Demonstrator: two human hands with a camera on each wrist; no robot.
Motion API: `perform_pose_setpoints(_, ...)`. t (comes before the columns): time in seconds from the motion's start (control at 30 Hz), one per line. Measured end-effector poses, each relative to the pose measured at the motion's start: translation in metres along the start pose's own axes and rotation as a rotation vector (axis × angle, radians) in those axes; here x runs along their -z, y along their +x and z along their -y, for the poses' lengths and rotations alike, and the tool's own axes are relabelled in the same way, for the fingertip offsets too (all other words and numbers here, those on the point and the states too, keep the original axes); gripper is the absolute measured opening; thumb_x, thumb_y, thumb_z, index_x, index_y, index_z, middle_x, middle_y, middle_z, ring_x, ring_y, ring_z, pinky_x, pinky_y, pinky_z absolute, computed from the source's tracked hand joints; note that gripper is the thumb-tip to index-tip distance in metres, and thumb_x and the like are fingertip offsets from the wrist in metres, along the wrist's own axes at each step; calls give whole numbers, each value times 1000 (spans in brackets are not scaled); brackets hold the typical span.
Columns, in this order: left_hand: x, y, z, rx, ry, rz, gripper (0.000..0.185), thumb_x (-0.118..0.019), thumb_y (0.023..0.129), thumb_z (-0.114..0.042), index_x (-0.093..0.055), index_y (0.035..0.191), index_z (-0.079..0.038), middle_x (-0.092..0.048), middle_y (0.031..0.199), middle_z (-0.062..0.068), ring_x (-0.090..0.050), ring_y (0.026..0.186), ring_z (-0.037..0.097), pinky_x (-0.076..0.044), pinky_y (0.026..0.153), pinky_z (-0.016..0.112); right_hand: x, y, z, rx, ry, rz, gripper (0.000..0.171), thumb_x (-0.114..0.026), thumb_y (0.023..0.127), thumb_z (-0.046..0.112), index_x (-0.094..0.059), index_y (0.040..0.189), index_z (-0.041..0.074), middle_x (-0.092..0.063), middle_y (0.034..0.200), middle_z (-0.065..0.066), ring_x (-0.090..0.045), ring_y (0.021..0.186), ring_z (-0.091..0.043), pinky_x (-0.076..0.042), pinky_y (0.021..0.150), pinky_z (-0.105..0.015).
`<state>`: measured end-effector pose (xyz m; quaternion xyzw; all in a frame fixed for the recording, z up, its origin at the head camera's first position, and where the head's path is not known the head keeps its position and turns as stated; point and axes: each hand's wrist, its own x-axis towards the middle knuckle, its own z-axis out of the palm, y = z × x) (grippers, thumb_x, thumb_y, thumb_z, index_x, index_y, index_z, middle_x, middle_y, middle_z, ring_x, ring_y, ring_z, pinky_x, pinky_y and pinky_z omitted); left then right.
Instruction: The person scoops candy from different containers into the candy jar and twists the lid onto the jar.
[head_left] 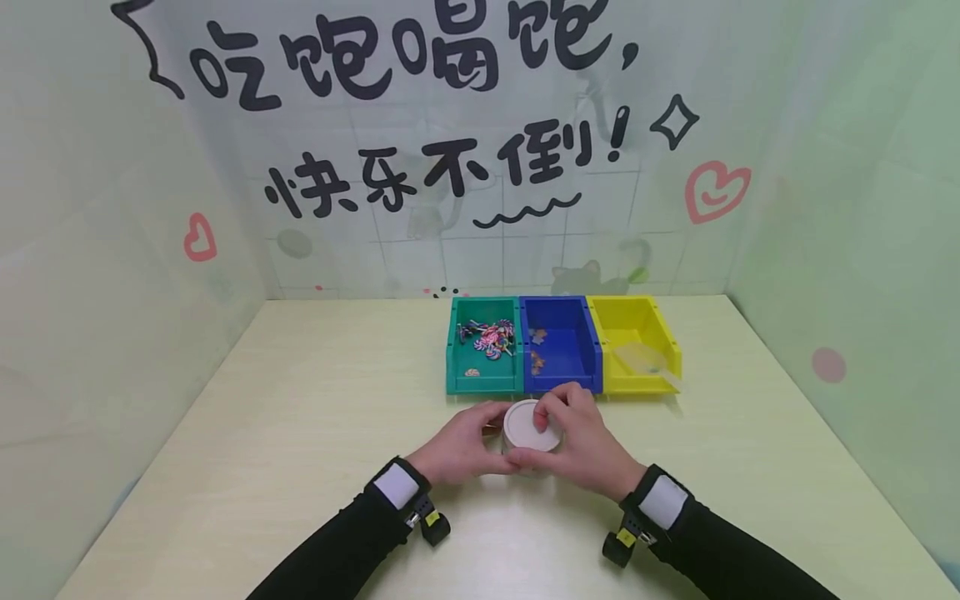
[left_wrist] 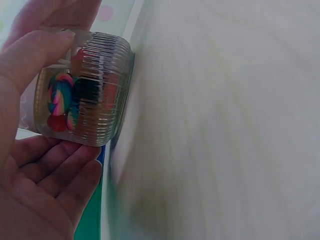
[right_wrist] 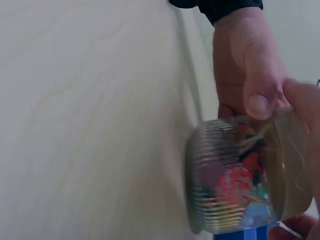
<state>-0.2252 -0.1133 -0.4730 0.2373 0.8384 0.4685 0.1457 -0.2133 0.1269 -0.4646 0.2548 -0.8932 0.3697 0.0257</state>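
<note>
A clear ribbed glass jar (left_wrist: 100, 95) with a white lid (head_left: 531, 427) stands on the table between both hands. Inside the jar (right_wrist: 235, 175) are colourful swirled lollipop-shaped pieces and red bits. My left hand (head_left: 465, 447) holds the jar from its left side, thumb on the near side and fingers behind. From the right, my right hand (head_left: 588, 443) grips the lid, its thumb at the near rim and its bent fingers over the top. In the right wrist view, the left thumb lies against the glass just below the lid.
Behind the jar, three joined bins stand in a row. The green bin (head_left: 461, 383) holds several swirled lollipop pieces, the blue bin (head_left: 566, 333) a few small brownish pieces. A translucent round scoop with a handle (head_left: 647, 358) lies in the yellow bin (head_left: 626, 312). Printed curtains surround the table (head_left: 315, 375).
</note>
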Motion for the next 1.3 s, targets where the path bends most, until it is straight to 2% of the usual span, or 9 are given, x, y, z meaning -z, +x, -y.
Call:
perform_pose_setpoints(0.13,0,-1,0,7,-4,0,76,-92,91,-28,-57,158,-14,-63,151,4,-59,144,28,-48,125,49,4,-1,1,62,15,20,31,-86,90,37,-57,96,28,-58,152,-9,-44,144,-35,-46,109,-61)
perform_pose_setpoints(0.2,1,-2,0,10,-7,-1,76,-92,91,-29,-57,157,-14,-63,151,4,-59,143,28,-48,124,49,4,-1,0,76,42,25,28,-86,89,31,-58,96,28,-61,147,-8,-46,141,-33,-46,109,-61)
perform_pose_setpoints(0.33,1,-2,1,5,-14,-6,76,-92,90,-27,-58,156,-14,-64,150,3,-59,142,27,-48,124,49,0,-1,1,35,35,-15,39,-92,88,47,-59,95,27,-57,124,-6,-45,126,-28,-47,93,-44)
perform_pose_setpoints(0.43,1,-2,1,3,-8,-8,75,-92,91,-26,-58,157,-14,-63,151,4,-59,143,27,-48,125,49,-3,-1,2,8,-9,-37,46,-90,86,59,-57,97,28,-54,127,-9,-45,129,-32,-48,94,-45)
perform_pose_setpoints(0.57,1,-3,1,12,-1,-8,76,-91,92,-27,-57,158,-13,-63,153,5,-59,144,29,-48,125,49,-2,-3,2,38,-7,-5,37,-87,89,47,-56,98,29,-57,151,-11,-43,144,-36,-46,111,-65)
perform_pose_setpoints(0.63,0,-3,1,16,-2,-9,76,-91,91,-26,-57,158,-12,-63,152,5,-59,144,29,-48,124,50,-2,-4,1,44,19,13,32,-86,90,39,-57,98,30,-58,152,-8,-44,145,-34,-45,114,-67)
perform_pose_setpoints(0.9,-2,-2,0,0,4,-12,78,-91,89,-25,-57,158,-13,-63,152,4,-59,143,27,-48,125,48,-5,-4,3,30,40,-20,36,-91,90,42,-58,96,32,-55,130,-5,-43,133,-31,-44,99,-46)
perform_pose_setpoints(1.13,-4,-3,1,4,-5,-26,78,-91,89,-23,-57,158,-12,-62,152,6,-59,144,28,-48,125,48,-9,-6,2,-14,76,-20,37,-93,89,42,-59,99,31,-56,133,-5,-46,135,-32,-46,104,-52)
perform_pose_setpoints(1.3,-6,-6,3,-4,33,-36,77,-91,90,-30,-57,157,-13,-63,150,5,-60,142,27,-50,123,49,-6,-11,-1,-47,107,36,35,-89,92,46,-60,104,31,-48,155,-14,-40,150,-41,-48,114,-70)
